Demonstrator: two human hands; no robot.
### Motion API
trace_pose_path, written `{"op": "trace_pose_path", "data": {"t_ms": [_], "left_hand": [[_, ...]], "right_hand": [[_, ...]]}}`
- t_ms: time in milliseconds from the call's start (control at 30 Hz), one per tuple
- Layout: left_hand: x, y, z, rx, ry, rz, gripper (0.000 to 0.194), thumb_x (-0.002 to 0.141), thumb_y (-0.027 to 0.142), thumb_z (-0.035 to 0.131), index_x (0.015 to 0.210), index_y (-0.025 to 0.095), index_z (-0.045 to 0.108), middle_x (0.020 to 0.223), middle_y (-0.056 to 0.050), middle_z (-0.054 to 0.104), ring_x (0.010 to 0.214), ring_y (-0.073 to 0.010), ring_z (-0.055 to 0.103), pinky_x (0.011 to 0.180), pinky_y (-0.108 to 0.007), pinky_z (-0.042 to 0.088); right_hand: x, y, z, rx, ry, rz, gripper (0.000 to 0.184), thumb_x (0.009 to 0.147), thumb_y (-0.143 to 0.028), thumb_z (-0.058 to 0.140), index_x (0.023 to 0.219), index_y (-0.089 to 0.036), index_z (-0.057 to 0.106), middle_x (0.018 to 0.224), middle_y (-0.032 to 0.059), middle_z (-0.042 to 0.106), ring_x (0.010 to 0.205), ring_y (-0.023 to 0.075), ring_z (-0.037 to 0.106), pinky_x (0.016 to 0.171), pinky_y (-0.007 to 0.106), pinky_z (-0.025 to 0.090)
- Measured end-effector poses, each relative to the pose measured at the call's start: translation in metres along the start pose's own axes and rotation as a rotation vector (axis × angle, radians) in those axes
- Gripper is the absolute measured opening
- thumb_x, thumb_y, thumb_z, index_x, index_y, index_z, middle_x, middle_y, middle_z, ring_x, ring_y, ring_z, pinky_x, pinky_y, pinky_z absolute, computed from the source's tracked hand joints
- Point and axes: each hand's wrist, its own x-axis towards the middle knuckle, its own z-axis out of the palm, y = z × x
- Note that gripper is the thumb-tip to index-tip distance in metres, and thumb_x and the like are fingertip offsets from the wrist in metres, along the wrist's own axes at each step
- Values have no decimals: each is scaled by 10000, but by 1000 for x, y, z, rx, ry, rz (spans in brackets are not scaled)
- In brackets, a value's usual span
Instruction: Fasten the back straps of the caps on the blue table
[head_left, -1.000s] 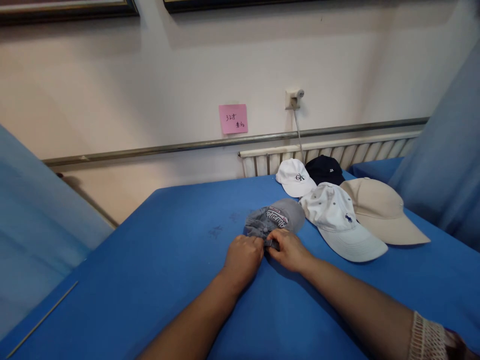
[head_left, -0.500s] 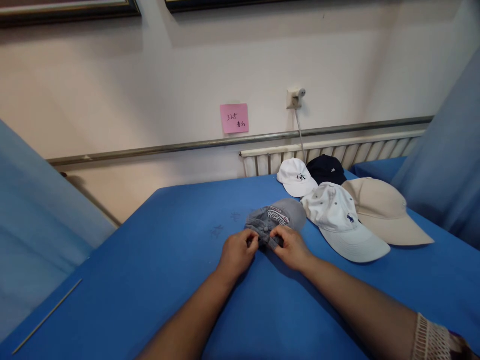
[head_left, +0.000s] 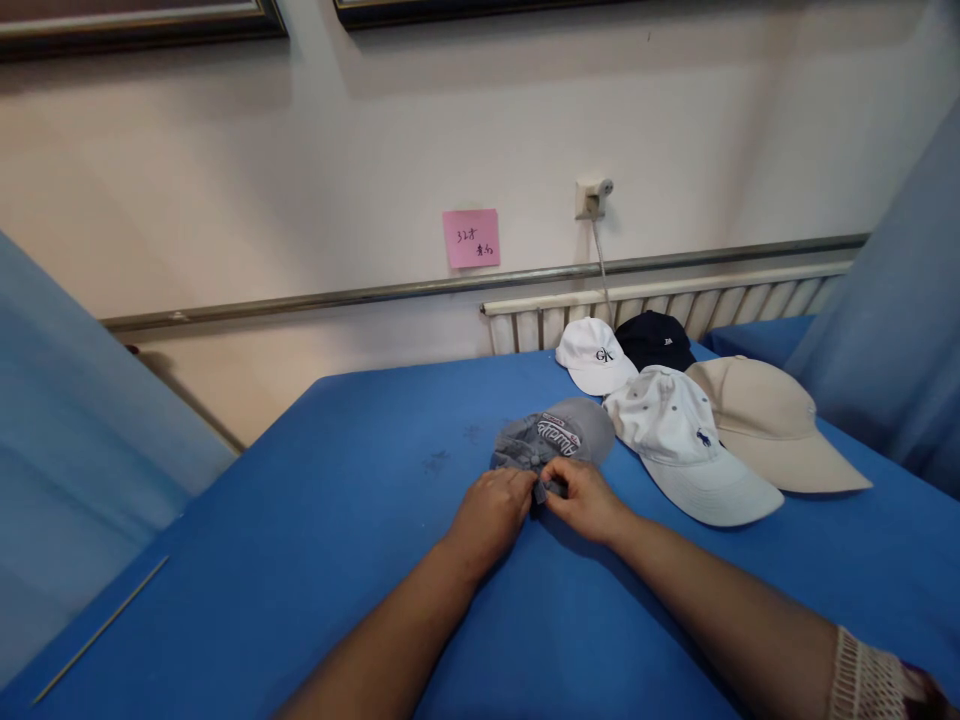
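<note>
Gray cap [head_left: 534,440] — its back edge is pinched in the grip of both the left hand [head_left: 491,515] and the right hand [head_left: 587,500], near the middle.

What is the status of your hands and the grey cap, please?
Left hand, right hand: both on grey cap, at strap end. White polo-logo cap close beside brim.

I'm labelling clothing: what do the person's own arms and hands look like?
The left hand and right hand wear no gloves. A cream openwork cuff shows on the right arm, dark reddish fabric beyond; no sleeve shows on the left arm.
</note>
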Motion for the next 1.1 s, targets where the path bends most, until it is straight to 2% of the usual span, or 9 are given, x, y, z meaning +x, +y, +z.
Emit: {"op": "trace_pose_path", "data": {"t_ms": [200, 300, 500, 600, 733, 800, 900, 1000, 1100], "left_hand": [[7, -8, 12, -595, 81, -410, 166, 786, 171, 530, 849, 152, 683, 706, -20, 675, 619, -140, 605, 607, -256, 470], [7, -13, 13, -759, 44, -412, 194, 782, 171, 517, 898, 134, 668, 665, -8, 644, 568, -122, 572, 565, -236, 462], [-2, -6, -7, -245, -11, -55, 295, 878, 237, 496, 1128, 265, 650, 966, -43, 692, 881, -187, 627, 791, -290, 466], [-1, -4, -6, -272, -27, -125, 226, 886, 259, 470, 1008, 220, 656, 901, -43, 697, 819, -184, 636, 739, -281, 470], [5, -7, 5, -624, -14, -400, 267, 905, 265, 344, 867, 161, 587, 625, -11, 625, 573, -150, 607, 577, -250, 470], [6, -9, 7, -735, 13, -452, 288, 911, 265, 302, 859, 155, 564, 642, -14, 621, 558, -139, 606, 566, -244, 476], [4, -11, 5, -677, -20, -285, 216, 873, 257, 422, 992, 159, 573, 858, -42, 670, 712, -141, 641, 662, -247, 495], [1, -14, -2, -395, -115, -108, 202, 845, 222, 494, 1003, 192, 616, 905, -36, 684, 801, -159, 633, 734, -260, 477], [1, -21, -9, -146, -106, -118, 220, 875, 196, 442, 944, 199, 651, 919, -50, 696, 854, -182, 635, 770, -277, 461]], "right_hand": [[1, -2, -4, 65, 1, -110, 81, 762, -138, 595, 797, -210, 581, 787, -13, 625, 756, 152, 560, 707, 262, 401], [1, 1, -4, 147, -28, -102, 42, 779, -173, 609, 793, -206, 588, 782, -15, 629, 739, 147, 558, 701, 259, 409], [2, 9, 1, 266, -59, 41, 50, 784, -228, 610, 775, -194, 574, 697, -38, 588, 635, 117, 495, 611, 224, 393], [2, 8, 0, 271, -69, 12, 46, 792, -230, 607, 794, -193, 580, 726, -33, 601, 672, 124, 516, 643, 232, 407], [0, 5, 0, 250, -73, -46, 48, 786, -221, 628, 793, -195, 589, 769, -22, 617, 734, 140, 552, 698, 252, 422], [0, 5, 0, 240, -80, -54, 43, 782, -215, 634, 797, -197, 598, 786, -17, 630, 757, 148, 568, 709, 257, 427], [1, 6, 1, 278, -66, -18, 33, 790, -210, 619, 820, -197, 610, 799, -11, 645, 762, 153, 581, 709, 262, 441], [1, 4, -2, 309, -78, -19, 50, 795, -179, 591, 825, -196, 627, 791, -10, 647, 760, 151, 586, 722, 264, 452], [1, 0, -8, 288, -150, -74, 69, 792, -161, 598, 822, -199, 648, 819, -5, 659, 792, 151, 600, 752, 266, 458]]}}
